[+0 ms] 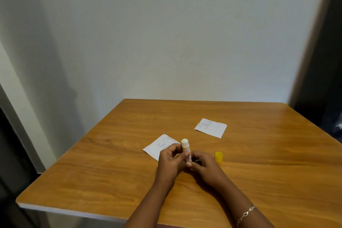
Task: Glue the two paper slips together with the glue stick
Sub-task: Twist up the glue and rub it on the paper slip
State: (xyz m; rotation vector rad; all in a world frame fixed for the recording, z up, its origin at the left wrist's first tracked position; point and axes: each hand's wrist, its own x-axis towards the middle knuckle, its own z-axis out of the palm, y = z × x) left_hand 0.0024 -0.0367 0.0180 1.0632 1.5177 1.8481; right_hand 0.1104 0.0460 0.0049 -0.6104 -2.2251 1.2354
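The glue stick (185, 147) is gripped upright by the left hand (170, 161) and pinched at its base by the right hand (205, 166). Its cap (218, 157) is already off, just right. The near slip (157, 147) and far slip (211, 127) lie well apart on the table (111, 172), so gluing and joining are judged still to be done.

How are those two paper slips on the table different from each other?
The near slip is partly hidden by the left hand; the far slip shows whole. The near slip lies just behind the glue stick; the far slip lies apart, farther back and right. Both are white, printed, flat on the table.
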